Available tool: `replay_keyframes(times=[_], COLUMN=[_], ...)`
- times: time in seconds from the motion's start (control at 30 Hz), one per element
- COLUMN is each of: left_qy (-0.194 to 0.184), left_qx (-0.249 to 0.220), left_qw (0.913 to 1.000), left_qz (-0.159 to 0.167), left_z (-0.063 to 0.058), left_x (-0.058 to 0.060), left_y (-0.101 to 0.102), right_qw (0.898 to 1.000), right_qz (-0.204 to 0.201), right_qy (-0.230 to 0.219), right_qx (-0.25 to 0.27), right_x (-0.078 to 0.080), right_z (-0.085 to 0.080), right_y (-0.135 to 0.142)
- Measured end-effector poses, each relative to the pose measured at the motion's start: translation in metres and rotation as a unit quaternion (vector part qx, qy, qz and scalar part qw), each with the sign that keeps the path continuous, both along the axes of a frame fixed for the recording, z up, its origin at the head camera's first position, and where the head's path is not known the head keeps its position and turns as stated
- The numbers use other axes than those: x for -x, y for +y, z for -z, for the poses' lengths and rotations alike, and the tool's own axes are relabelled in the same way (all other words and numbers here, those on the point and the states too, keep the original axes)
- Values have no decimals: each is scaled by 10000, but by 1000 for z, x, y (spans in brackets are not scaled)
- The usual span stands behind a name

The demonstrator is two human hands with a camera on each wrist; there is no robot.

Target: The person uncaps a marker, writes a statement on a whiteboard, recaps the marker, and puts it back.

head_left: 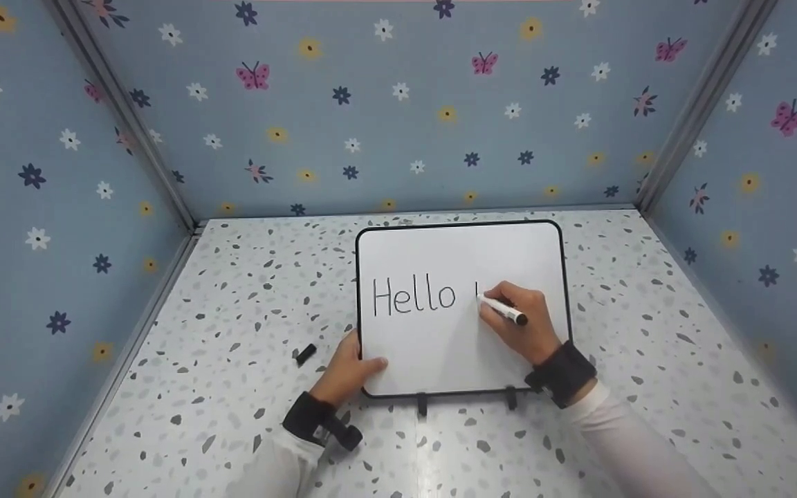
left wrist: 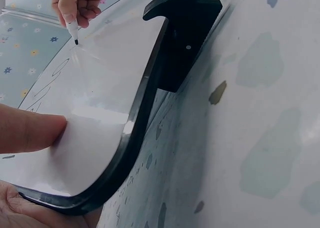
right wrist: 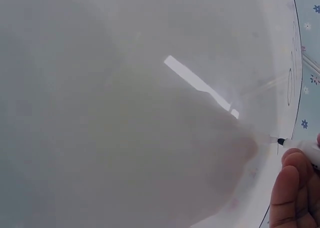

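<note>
A black-framed whiteboard [head_left: 419, 353] stands propped on the speckled table, with "Hello" and one short vertical stroke written on it in black. My right hand [head_left: 526, 321] pinches a white marker [head_left: 506, 309] with a black end, its tip at the stroke right of the word. In the right wrist view the marker's black tip [right wrist: 281, 141] is right at the board's surface. My left hand [head_left: 346, 370] grips the board's lower left edge, the thumb [left wrist: 35, 130] on the front face and the fingers behind the frame.
A black marker cap [head_left: 306, 355] lies on the table left of the board. Two black feet [head_left: 422, 404] stick out under the board's lower edge. Blue panels [head_left: 412, 138] with flowers and butterflies enclose the table at the back and both sides.
</note>
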State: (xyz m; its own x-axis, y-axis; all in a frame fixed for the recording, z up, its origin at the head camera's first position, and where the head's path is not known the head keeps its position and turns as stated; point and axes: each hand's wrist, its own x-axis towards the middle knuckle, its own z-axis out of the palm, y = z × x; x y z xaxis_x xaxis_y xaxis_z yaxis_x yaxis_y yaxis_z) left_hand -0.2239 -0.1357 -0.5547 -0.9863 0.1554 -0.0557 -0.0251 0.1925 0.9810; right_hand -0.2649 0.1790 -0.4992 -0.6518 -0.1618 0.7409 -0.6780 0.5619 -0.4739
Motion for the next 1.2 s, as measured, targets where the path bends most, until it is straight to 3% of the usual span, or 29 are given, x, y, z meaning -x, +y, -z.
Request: replay_keyframes(times=[0.3, 0.73, 0.97, 1.2], left_qy=[-47, -126, -65, -75], left_qx=[0, 62, 63, -61], left_qw=[10000, 9999, 10000, 9999], left_qz=[38, -92, -38, 106], left_z=[1, -2, 0, 0], left_x=[0, 0, 1, 0], left_y=[-1, 1, 0, 0], right_qw=[10000, 9998, 9994, 9994], right_qz=[-18, 99, 297, 242], right_qy=[59, 75, -59, -150], right_qx=[-67, 133, 185, 174], right_x=[-6, -1, 6, 6], right_z=[2, -2, -9, -10], right_y=[1, 4, 5, 5])
